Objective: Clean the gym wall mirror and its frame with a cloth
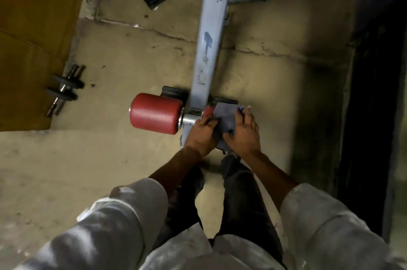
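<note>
A dark grey-blue cloth [225, 118] is draped over the right red roller pad [208, 111] of a gym bench, hiding most of that pad. My left hand [201, 134] grips the cloth's left edge with curled fingers. My right hand [242, 132] lies on top of the cloth, fingers spread and bent over it. The wall mirror and its frame are not in view.
The bench's grey steel beam [209, 45] runs away from me across the tan concrete floor [110, 155]. The left red roller pad [155, 113] is bare. A dumbbell [65, 90] lies at left beside a brown mat [30, 38]. A dark wall edge [374, 93] stands at right.
</note>
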